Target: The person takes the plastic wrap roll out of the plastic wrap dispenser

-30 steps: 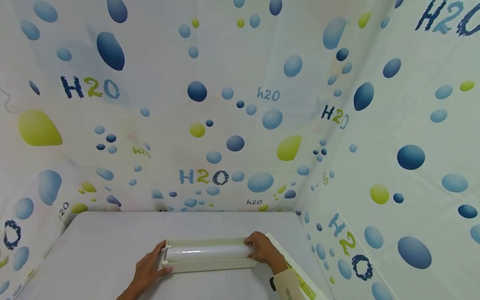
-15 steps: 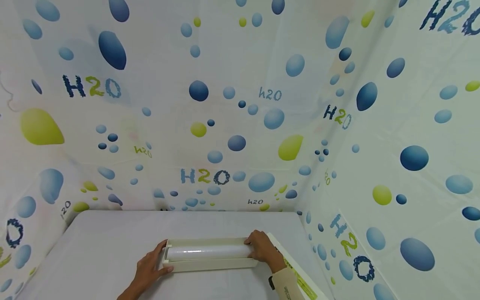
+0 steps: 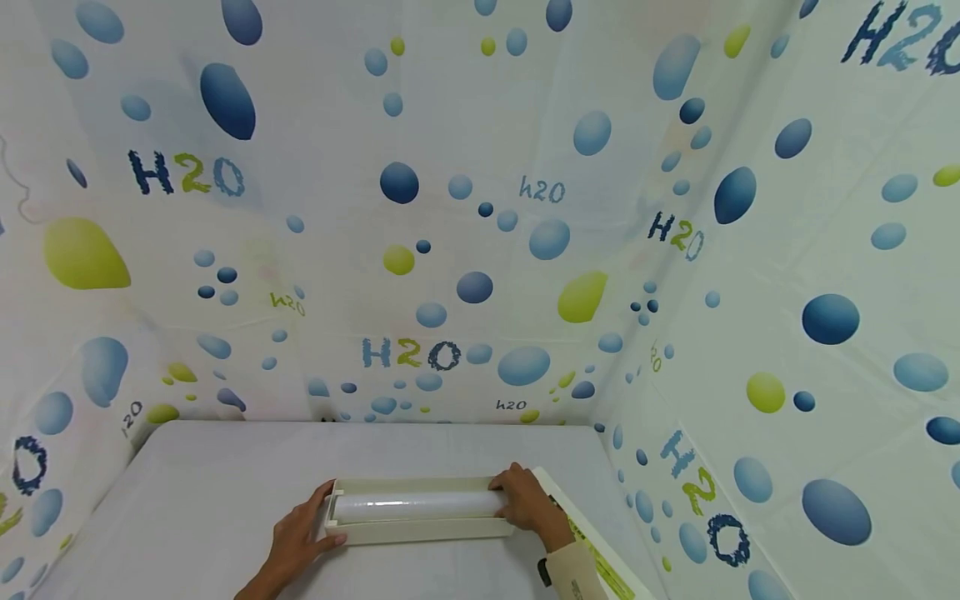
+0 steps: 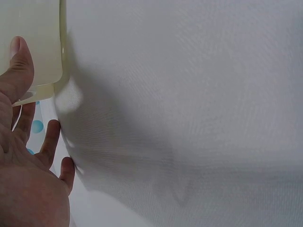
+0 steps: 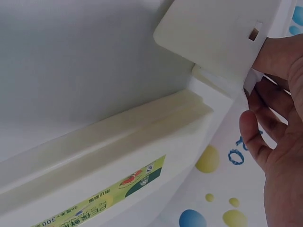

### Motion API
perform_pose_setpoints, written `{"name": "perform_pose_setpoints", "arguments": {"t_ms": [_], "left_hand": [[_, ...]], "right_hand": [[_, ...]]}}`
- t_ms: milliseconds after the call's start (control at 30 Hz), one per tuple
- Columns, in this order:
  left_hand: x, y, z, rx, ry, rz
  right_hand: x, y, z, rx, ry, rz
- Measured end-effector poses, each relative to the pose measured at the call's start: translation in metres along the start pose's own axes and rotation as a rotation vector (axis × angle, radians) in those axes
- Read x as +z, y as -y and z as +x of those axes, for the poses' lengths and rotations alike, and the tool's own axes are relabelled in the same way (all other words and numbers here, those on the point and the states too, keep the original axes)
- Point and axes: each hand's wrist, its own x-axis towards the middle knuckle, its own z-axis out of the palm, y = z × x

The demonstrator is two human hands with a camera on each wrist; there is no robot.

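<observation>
A cream plastic cling film dispenser [image 3: 420, 531] lies on the table with its top uncovered. Inside it sits a shiny roll of cling film [image 3: 412, 505]. My left hand [image 3: 296, 533] grips the dispenser's left end, thumb on the near side and fingertips at the far corner. In the left wrist view the thumb presses the dispenser's outer wall [image 4: 40, 52]. Across the right end, my right hand [image 3: 528, 504] holds the dispenser and covers that end of the roll. The right wrist view shows the slotted end wall [image 5: 213, 38] beside my bent fingers.
A long cream cover [image 3: 592, 546] with a yellow-green label lies slanted right of the dispenser, beneath the right forearm. White cloth covers the table [image 3: 225, 467]. Curtains printed with drops [image 3: 472, 250] hang along the back and sides.
Both hands and the dispenser keep the same places. Only the head view shifts slightly.
</observation>
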Motion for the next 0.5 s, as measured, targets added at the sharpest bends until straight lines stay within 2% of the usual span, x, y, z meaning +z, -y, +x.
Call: {"name": "perform_pose_setpoints", "arguments": {"t_ms": [233,500], "left_hand": [[0.0005,-0.0008,0.0008,-0.002,0.002,-0.004],[-0.0051,-0.0074,0.0004,-0.056,0.068,-0.016]], "right_hand": [[-0.0005,0.001,-0.0062,-0.013,-0.044,0.031],[-0.0003,0.001,-0.0103,0.027,-0.076,0.104]]}}
